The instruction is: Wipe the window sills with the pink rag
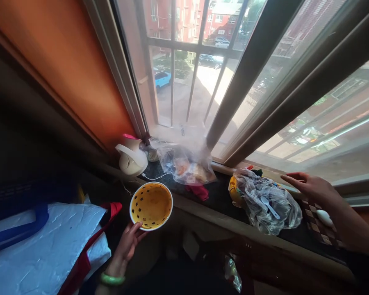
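My left hand (129,242), with a green bangle at its wrist, grips the near rim of a round yellow basket (152,205). The basket has a white rim and dark diamond-shaped holes, and nothing lies inside it. It is held just in front of the windowsill. My right hand (315,189) is stretched out flat over the right part of the sill, its fingers pointing left and holding nothing. Beneath and left of it sits a heap of crumpled clear plastic bags (273,207) with a pale plastic spoon (269,207) on top. A yellow object (234,192) shows at the heap's left.
On the dark sill (217,205) lie a filled clear plastic bag (190,164), a red cloth (198,191) and a cream jug-like appliance (132,159). A checkered board (316,223) bears a white rounded object (325,218). A silvery insulated bag (49,246) stands at lower left.
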Available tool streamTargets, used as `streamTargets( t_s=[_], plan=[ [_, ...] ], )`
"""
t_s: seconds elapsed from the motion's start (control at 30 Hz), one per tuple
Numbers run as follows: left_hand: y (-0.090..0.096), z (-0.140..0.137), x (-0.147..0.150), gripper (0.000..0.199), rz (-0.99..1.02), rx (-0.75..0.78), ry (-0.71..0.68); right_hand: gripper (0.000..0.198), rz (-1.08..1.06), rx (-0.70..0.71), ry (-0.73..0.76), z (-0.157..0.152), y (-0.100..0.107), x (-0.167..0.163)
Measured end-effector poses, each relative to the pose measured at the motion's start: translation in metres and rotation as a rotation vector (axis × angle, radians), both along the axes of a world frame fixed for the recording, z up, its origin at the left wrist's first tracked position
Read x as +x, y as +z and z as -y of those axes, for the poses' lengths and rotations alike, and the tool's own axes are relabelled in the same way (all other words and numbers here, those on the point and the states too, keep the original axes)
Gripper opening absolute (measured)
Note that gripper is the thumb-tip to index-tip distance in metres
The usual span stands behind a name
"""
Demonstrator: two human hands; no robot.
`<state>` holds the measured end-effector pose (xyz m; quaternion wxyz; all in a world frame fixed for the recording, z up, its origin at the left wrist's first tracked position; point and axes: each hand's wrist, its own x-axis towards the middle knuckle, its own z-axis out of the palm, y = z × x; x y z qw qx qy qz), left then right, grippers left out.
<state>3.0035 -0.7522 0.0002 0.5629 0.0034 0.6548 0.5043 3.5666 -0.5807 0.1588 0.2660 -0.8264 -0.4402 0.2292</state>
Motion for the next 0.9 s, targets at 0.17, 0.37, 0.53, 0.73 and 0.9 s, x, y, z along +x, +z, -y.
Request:
streamTargets(
  t_s=[0.17, 0.37, 0.53, 0.73, 0.9],
  plan=[
    [-0.003, 0.002, 0.007, 0.035, 0.028, -0.005, 0.021, 0.1, -0.01, 0.195, 0.562, -0.001, -0.007, -0.175],
    [-0.01, 0.003, 0.012, 0.036, 0.057, 0.012, 0.035, 0.103, 0.242, 0.4, 0.545, -0.031, -0.093, -0.317],
    [-0.017, 0.008, 0.011, 0.035, 0.084, 0.044, 0.002, 0.026, 0.147, 0.384, 0.595, -0.053, -0.097, -0.308],
    [-0.018, 0.007, 0.004, 0.034, 0.097, 0.037, -0.022, 0.036, -0.437, 0.536, 0.306, -0.064, -0.015, -0.245],
    [-0.018, 0.001, -0.006, 0.035, 0.078, 0.046, -0.058, 0.03, -0.598, 0.671, 0.275, -0.027, 0.07, -0.14]
  ],
)
